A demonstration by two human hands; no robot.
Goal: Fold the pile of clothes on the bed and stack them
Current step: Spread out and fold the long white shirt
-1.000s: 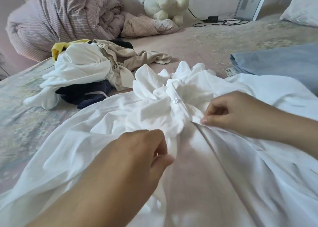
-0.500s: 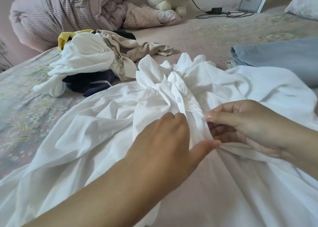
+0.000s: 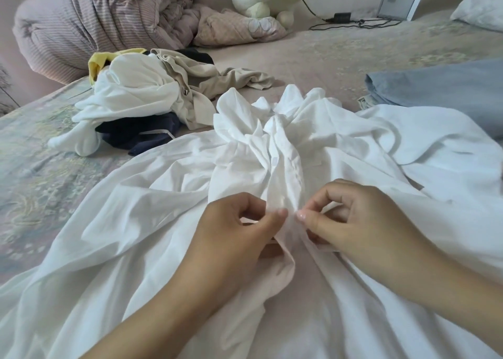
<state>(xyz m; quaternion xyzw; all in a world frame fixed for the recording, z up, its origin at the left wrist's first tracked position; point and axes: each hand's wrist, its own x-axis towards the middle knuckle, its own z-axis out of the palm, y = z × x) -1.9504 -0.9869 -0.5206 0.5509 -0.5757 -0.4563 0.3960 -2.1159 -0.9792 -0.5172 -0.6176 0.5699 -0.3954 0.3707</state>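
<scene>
Both hands pinch the button strip of the white shirt [image 3: 285, 173] spread mid-bed: the left hand [image 3: 234, 239] at seven o'clock of the bunched collar, the right hand [image 3: 362, 222] at five. Buttoning it probably wants the two edges aligned and taut. The unfolded pile [image 3: 152, 100] waits at ten o'clock. No readable writing.

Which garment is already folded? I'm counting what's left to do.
Only the blue garment, lying flat and squared at the right. The white shirt in the hands and the pile on the left are still crumpled.
</scene>
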